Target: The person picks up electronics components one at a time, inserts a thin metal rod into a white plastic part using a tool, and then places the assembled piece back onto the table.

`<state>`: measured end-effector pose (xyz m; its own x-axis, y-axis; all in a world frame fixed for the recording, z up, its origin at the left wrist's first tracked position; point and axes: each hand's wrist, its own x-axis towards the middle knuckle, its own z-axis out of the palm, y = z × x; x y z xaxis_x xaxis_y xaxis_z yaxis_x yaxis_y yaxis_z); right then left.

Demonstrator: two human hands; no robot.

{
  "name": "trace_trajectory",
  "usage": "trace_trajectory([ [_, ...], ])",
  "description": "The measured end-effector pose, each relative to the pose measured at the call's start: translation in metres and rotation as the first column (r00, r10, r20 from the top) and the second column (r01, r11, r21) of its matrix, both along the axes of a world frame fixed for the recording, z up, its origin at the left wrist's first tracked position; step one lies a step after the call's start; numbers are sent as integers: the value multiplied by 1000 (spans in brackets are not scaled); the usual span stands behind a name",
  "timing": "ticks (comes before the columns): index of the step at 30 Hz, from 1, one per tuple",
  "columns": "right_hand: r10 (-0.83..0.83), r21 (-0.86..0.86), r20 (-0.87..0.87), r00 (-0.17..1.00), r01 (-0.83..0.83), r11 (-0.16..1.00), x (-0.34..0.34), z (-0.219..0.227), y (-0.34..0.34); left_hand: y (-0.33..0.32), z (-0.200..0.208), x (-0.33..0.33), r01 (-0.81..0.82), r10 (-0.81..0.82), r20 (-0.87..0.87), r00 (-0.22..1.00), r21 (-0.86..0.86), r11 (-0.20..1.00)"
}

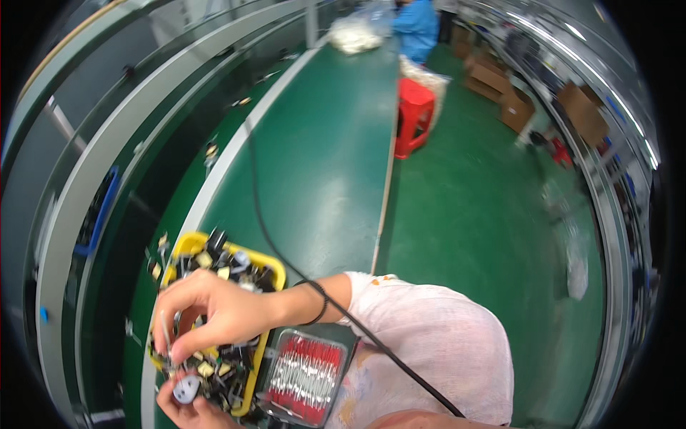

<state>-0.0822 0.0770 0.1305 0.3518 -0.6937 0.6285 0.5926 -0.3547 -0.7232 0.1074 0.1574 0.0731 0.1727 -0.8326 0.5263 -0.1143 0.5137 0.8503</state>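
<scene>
My left hand [194,415], at the lower left edge, has its fingers closed around a small round light-grey part [186,390] with dark holes in its face. Just above it, my right hand [221,311] pinches a thin pale wire-like piece [165,330] between thumb and fingers; its lower end is blurred and partly hidden. Both hands are over a yellow tray [275,266] heaped with small black parts [232,368] that carry cream-coloured blocks. Beside the right forearm sits a clear plastic box [346,350] full of slim red and silver pieces [304,379].
A black cable [266,232] crosses the green belt [314,164] and passes over my right wrist. Loose parts [211,150] lie on the strip beyond the metal rail. Farther off are a red stool [414,114], a person in blue [417,28], a white bag [355,36] and cardboard boxes [516,109].
</scene>
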Motion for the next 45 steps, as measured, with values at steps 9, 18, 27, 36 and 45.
trace_trajectory([
  [9,-505,-462,-87,859,415,784,-5,-3,12,-11,4,-17,82,-98,-81,992,-185,979],
  [18,-494,-514,-210,844,334,790,0,2,28,-13,8,-12,90,-75,60,995,-309,947],
  [27,-508,-600,-211,835,299,742,-3,5,23,-15,8,-14,113,-90,84,992,-329,938],
  [36,-539,-627,-124,833,355,693,-3,-2,31,-15,5,-10,39,16,153,988,-351,936],
  [45,-523,-652,-131,842,324,686,-3,-1,32,-15,5,-11,-12,87,174,981,-392,920],
])
